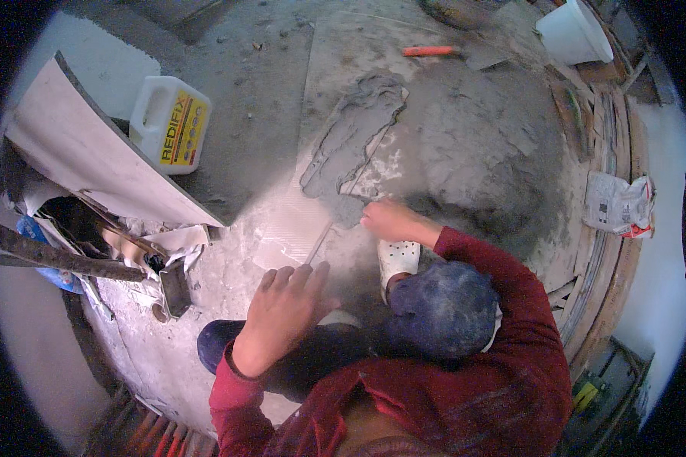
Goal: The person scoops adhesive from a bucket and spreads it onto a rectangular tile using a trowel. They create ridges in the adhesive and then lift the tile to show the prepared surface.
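Note:
My right hand (395, 221) is closed, knuckles up, at the near end of a long patch of wet grey mortar (358, 133). A small grey-smeared patch shows just beyond its fingers; whatever they grip is hidden. The mortar lies on a pale tile with a ribbed back (293, 221), whose near part is bare. My left hand (286, 305) hovers over or rests at the near edge of that tile, fingers stretched out and holding nothing I can see. Right of the tile spreads a large heap of grey mortar (476, 145).
A trowel with an orange handle (428, 51) lies beyond the heap. At the far right stands a white bucket (575, 34). A white jug with a yellow label (171, 126) is at the left, behind a leaning curved panel (114, 145). A torn plastic bag (617, 202) lies by the right wall.

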The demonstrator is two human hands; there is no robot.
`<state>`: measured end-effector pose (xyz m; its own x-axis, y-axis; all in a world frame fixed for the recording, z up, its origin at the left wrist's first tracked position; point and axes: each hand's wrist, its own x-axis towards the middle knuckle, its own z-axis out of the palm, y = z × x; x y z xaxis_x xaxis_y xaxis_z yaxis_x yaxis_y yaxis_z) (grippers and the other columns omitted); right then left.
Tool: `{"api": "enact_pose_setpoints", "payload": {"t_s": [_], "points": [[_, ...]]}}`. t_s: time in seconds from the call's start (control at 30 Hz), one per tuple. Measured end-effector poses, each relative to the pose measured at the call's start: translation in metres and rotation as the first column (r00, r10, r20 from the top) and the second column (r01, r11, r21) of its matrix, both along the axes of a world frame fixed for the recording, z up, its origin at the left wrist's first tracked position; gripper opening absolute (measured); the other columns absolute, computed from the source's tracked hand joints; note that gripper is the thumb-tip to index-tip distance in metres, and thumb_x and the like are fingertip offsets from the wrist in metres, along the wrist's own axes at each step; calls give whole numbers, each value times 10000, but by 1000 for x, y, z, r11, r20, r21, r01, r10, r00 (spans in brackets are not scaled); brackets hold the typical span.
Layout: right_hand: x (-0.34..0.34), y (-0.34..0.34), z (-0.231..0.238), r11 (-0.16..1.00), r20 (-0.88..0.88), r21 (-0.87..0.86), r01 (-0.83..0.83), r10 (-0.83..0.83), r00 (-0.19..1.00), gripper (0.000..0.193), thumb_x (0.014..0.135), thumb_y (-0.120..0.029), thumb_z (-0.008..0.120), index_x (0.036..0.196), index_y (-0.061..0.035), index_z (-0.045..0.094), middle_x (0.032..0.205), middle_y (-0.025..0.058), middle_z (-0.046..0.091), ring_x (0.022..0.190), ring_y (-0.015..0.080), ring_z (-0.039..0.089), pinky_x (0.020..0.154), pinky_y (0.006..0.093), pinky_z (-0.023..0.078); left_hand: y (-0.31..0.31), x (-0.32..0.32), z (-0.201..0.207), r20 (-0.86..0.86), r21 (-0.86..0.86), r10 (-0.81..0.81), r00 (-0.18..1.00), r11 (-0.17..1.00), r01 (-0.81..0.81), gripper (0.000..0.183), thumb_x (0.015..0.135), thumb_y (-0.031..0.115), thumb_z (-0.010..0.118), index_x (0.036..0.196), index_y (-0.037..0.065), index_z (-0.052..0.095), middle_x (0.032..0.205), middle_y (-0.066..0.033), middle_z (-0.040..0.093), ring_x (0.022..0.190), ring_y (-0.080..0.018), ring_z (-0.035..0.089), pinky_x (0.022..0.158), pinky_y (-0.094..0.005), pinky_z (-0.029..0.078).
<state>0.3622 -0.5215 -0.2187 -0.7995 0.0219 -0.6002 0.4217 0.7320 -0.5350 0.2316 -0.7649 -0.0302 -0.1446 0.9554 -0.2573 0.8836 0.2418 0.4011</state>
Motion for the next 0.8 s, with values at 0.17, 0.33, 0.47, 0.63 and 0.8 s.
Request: {"api": "enact_pose_setpoints", "payload": {"t_s": [0.17, 0.33, 0.47, 0.63, 0.8], "points": [[-7, 5, 31, 953, -143, 264, -151, 194, 971, 216, 887, -99, 562, 836, 47, 713, 826, 255, 703, 809, 417, 723, 699, 515, 575, 1, -7, 9, 89, -139, 41, 995, 990, -28, 600, 928, 446, 632, 1371, 52, 539, 1220, -147, 647, 1128, -345, 613, 975, -441, 483], [2, 34, 76, 949, -91, 284, -135, 167, 982, 190, 876, -146, 591, 953, 11, 665, 895, 223, 703, 847, 422, 706, 742, 524, 563, 5, -11, 8, 104, -153, 53, 993, 988, -37, 604, 934, 445, 632, 1382, 51, 530, 1232, -173, 652, 1146, -373, 608, 995, -466, 468], [58, 49, 86, 918, -67, 339, 204, -193, 979, 297, 959, -268, 571, 1089, -2, 595, 918, 215, 699, 863, 440, 689, 746, 544, 542, 10, -11, 8, 116, -198, 73, 991, 979, -49, 610, 935, 431, 643, 1397, 53, 520, 1240, -192, 648, 1142, -389, 605, 997, -482, 461], [193, 70, 91, 599, -83, 565, 568, -643, 761, 278, 992, -342, 546, 1076, -78, 566, 927, 184, 704, 869, 403, 683, 704, 557, 518, 16, -21, -9, 92, -238, 71, 993, 970, -47, 586, 930, 380, 663, 1393, 51, 519, 1188, -194, 657, 1090, -386, 614, 945, -472, 481], [336, 149, 81, 289, -312, 856, 429, -372, 874, 242, 1003, -322, 534, 1127, -122, 594, 1002, 115, 694, 778, 361, 679, 650, 522, 522, 31, -37, -33, 97, -244, 61, 993, 969, -36, 551, 949, 372, 651, 1378, 47, 533, 1135, -215, 666, 1031, -395, 630, 898, -481, 498]]}}
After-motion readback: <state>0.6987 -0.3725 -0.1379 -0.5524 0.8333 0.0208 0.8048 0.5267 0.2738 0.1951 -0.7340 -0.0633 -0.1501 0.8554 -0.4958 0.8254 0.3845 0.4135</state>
